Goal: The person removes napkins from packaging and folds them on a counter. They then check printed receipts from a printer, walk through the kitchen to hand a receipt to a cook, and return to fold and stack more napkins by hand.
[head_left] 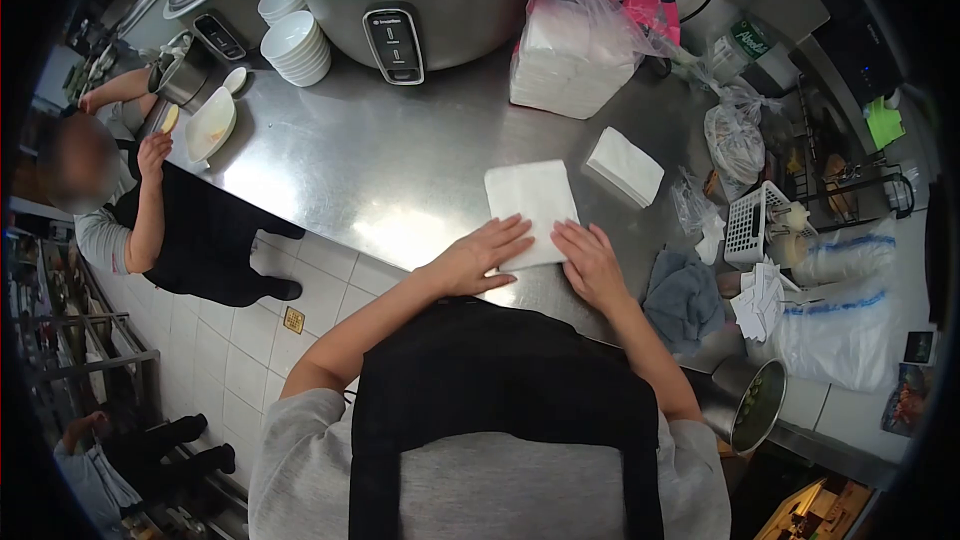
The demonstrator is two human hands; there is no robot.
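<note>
A white paper napkin, folded to a near square, lies on the steel counter in front of me. My left hand rests on its lower left part, fingers stretched out. On its lower right edge lies my right hand, palm down with the fingers extended. Neither hand grips anything. A small pile of folded napkins sits just right of the one I touch. Behind them stands a thick stack of napkins in an opened clear plastic bag.
Large rice cookers and stacked white bowls line the back. A co-worker stands at left near an oval dish. On the right are a grey cloth, a white basket, plastic bags and a metal pot.
</note>
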